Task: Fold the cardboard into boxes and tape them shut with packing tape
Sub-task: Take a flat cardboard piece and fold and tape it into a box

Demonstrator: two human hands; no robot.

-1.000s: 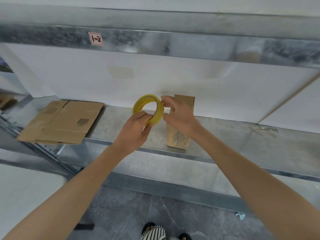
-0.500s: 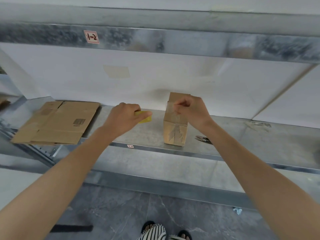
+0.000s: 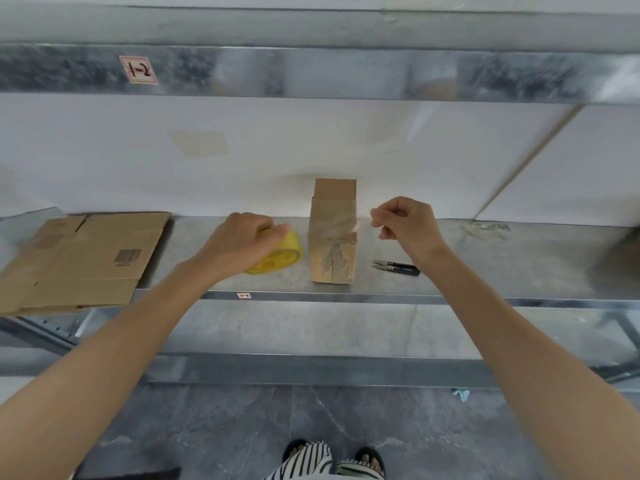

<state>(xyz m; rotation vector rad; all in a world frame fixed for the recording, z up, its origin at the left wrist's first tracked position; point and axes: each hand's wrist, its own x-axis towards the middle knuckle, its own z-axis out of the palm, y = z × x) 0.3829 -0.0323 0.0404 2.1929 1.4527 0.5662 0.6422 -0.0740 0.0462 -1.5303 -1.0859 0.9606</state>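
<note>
A small upright cardboard box (image 3: 333,252) stands on the metal shelf (image 3: 502,271), its top flap raised at the back. My left hand (image 3: 239,240) presses down on a yellow tape roll (image 3: 284,259) lying on the shelf just left of the box. Just right of the box's upper edge, my right hand (image 3: 407,226) hovers with thumb and forefinger pinched together. A faint glossy strip of clear tape (image 3: 334,220) appears to run across the box's upper front toward that pinch.
A stack of flattened cardboard (image 3: 83,261) lies at the shelf's left end. Small black snips (image 3: 396,267) rest on the shelf right of the box, under my right wrist. An upper shelf beam (image 3: 346,74) hangs overhead. A white wall backs the shelf.
The tape roll came down from mid-air to the shelf under my left hand. My right hand moved from the box's top edge to its right side, pinched.
</note>
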